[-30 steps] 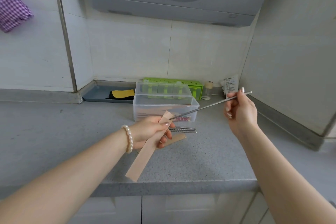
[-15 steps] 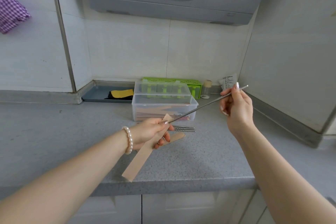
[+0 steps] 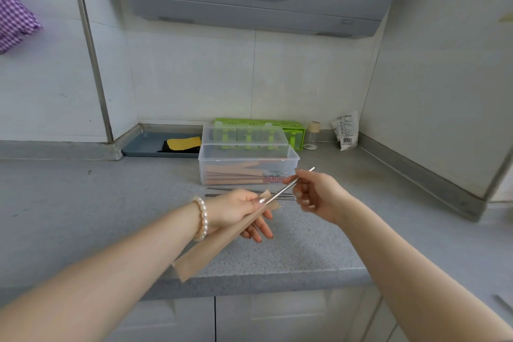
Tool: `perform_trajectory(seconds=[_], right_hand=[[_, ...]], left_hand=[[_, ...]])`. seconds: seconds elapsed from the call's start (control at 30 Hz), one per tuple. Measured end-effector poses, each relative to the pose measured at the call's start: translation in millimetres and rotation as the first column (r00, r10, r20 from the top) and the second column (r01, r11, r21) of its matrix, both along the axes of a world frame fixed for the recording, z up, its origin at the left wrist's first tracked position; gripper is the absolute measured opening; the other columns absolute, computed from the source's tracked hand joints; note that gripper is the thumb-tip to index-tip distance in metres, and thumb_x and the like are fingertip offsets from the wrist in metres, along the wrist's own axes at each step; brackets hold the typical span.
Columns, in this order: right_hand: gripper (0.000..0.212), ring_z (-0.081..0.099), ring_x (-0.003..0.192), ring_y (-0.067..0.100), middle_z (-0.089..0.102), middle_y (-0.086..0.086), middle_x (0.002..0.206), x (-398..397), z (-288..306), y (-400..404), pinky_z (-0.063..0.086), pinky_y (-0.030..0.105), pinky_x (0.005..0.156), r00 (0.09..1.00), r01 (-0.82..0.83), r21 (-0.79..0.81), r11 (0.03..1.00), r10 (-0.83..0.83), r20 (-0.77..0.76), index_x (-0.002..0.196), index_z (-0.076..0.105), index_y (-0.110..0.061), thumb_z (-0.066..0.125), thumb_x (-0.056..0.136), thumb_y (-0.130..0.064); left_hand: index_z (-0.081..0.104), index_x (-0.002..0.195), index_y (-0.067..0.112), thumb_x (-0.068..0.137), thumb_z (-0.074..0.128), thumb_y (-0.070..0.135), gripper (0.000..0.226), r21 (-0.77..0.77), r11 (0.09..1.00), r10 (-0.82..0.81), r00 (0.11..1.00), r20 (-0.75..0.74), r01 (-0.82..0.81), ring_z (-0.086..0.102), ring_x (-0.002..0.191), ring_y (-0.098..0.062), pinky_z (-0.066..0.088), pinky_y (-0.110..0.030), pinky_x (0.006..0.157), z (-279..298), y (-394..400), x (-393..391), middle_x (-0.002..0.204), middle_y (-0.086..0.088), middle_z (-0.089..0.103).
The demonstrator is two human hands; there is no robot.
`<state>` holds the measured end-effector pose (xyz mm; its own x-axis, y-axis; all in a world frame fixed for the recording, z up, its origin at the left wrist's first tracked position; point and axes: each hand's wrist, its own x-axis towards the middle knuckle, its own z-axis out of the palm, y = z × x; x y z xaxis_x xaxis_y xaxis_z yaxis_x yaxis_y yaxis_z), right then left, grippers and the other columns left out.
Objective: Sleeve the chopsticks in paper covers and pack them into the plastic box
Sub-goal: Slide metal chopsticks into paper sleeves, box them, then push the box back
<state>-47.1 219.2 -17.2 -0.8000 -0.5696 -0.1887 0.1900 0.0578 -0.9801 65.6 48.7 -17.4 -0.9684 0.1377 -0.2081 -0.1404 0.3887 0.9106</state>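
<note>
My left hand (image 3: 238, 209) grips a long tan paper cover (image 3: 211, 247) near its top, and the cover slants down-left over the counter edge. A metal chopstick (image 3: 281, 191) is pinched in my right hand (image 3: 316, 194); its tip is inside the cover's mouth. Loose metal chopsticks (image 3: 222, 189) lie on the counter behind my hands. Further back stands the clear plastic box (image 3: 247, 168), lid open, with several sleeved chopsticks inside.
A green perforated box (image 3: 291, 126) stands behind the clear box. A grey tray (image 3: 144, 144) with a yellow and black cloth sits at the back left. A small bottle (image 3: 313, 134) and a white packet (image 3: 345, 130) stand back right. Walls close in on both sides.
My right hand has moved left and down towards my left hand, pushing the chopstick further into the paper cover. Less bare metal shows between the hands.
</note>
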Motion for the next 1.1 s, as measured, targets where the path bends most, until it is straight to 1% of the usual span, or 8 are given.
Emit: perform_trajectory(seconds=[0.17, 0.27, 0.37, 0.5, 0.63, 0.7, 0.8, 1.1], right_hand=[[0.028, 0.040, 0.050, 0.012, 0.050, 0.001, 0.059, 9.6, -5.9, -2.8, 0.028, 0.023, 0.047, 0.992, -0.128, 0.043, 0.991, 0.126, 0.028, 0.102, 0.065, -0.011, 0.045, 0.096, -0.030], [0.024, 0.049, 0.052, 0.014, 0.055, 0.003, 0.064, 3.6, -4.5, -2.8, 0.038, 0.026, 0.051, 0.991, 0.125, -0.122, 0.985, -0.131, -0.042, 0.109, 0.058, -0.009, 0.058, 0.091, -0.025], [0.010, 0.056, 0.055, 0.015, 0.061, 0.005, 0.065, 0.8, 0.5, -0.8, 0.044, 0.025, 0.054, 0.923, 0.291, -0.206, 0.934, -0.331, -0.196, 0.089, 0.064, -0.007, 0.062, 0.088, -0.017], [0.025, 0.062, 0.054, 0.012, 0.067, 0.005, 0.064, 11.1, -1.2, -3.1, 0.049, 0.021, 0.055, 0.885, 0.318, -0.142, 0.937, -0.347, -0.309, 0.078, 0.068, -0.005, 0.057, 0.091, -0.023], [0.022, 0.064, 0.066, 0.018, 0.070, 0.007, 0.086, 18.0, -8.7, -11.4, 0.054, 0.031, 0.068, 0.884, 0.330, -0.131, 0.935, -0.354, -0.303, 0.097, 0.063, -0.011, 0.047, 0.096, -0.026], [0.014, 0.063, 0.063, 0.018, 0.069, 0.006, 0.087, 14.1, -9.0, -12.2, 0.054, 0.029, 0.063, 0.854, 0.399, -0.146, 0.905, -0.424, -0.302, 0.102, 0.057, -0.016, 0.047, 0.097, -0.024], [0.014, 0.059, 0.056, 0.016, 0.067, 0.006, 0.074, 6.6, -9.2, -8.5, 0.048, 0.026, 0.056, 0.817, 0.497, -0.111, 0.861, -0.507, -0.273, 0.083, 0.060, -0.009, 0.061, 0.089, -0.022], [0.018, 0.055, 0.050, 0.016, 0.064, 0.007, 0.058, 8.4, -18.2, -6.5, 0.047, 0.027, 0.058, 0.936, 0.299, -0.110, 0.948, -0.314, -0.160, 0.064, 0.062, -0.005, 0.073, 0.076, -0.012]], left_hand=[[0.053, 0.097, 0.008, 0.101, 0.026, 0.028, 0.034, -0.022, 1.000, 0.004, 1.000, 0.023, -0.004, 0.066, 0.064, -0.014, 0.049, -0.023, 0.061, -6.2, -2.7, 0.8, 0.084, -0.006, 0.071], [0.055, 0.097, 0.009, 0.101, 0.027, 0.030, 0.035, -0.033, 0.999, 0.002, 1.000, 0.001, -0.002, 0.067, 0.066, -0.015, 0.050, -0.024, 0.063, -3.9, -5.1, 1.2, 0.085, -0.005, 0.072], [0.056, 0.098, 0.009, 0.101, 0.028, 0.031, 0.035, -0.032, 0.999, -0.007, 1.000, 0.003, 0.007, 0.067, 0.068, -0.016, 0.051, -0.026, 0.064, -1.6, -6.6, 0.2, 0.087, -0.006, 0.072], [0.056, 0.096, 0.009, 0.101, 0.028, 0.029, 0.034, -0.052, 0.999, -0.015, 1.000, 0.010, 0.016, 0.067, 0.065, -0.014, 0.050, -0.024, 0.061, -2.3, -3.8, -1.4, 0.088, -0.007, 0.071], [0.055, 0.095, 0.009, 0.101, 0.029, 0.028, 0.034, -0.085, 0.996, -0.005, 1.000, 0.010, 0.005, 0.066, 0.062, -0.013, 0.049, -0.022, 0.058, -7.2, -2.0, -4.5, 0.087, -0.007, 0.070], [0.055, 0.096, 0.009, 0.101, 0.028, 0.028, 0.033, -0.111, 0.994, -0.002, 1.000, 0.007, 0.003, 0.065, 0.063, -0.013, 0.049, -0.022, 0.058, -8.6, -1.9, -5.4, 0.088, -0.007, 0.070], [0.054, 0.097, 0.010, 0.101, 0.027, 0.028, 0.033, -0.140, 0.990, 0.005, 1.000, -0.006, -0.005, 0.065, 0.065, -0.014, 0.049, -0.023, 0.059, -9.5, -2.7, -6.8, 0.094, -0.011, 0.070], [0.055, 0.097, 0.008, 0.100, 0.029, 0.028, 0.033, -0.099, 0.995, 0.020, 1.000, 0.009, -0.019, 0.066, 0.064, -0.014, 0.049, -0.023, 0.059, -12.6, -3.6, -8.6, 0.093, -0.011, 0.070]])
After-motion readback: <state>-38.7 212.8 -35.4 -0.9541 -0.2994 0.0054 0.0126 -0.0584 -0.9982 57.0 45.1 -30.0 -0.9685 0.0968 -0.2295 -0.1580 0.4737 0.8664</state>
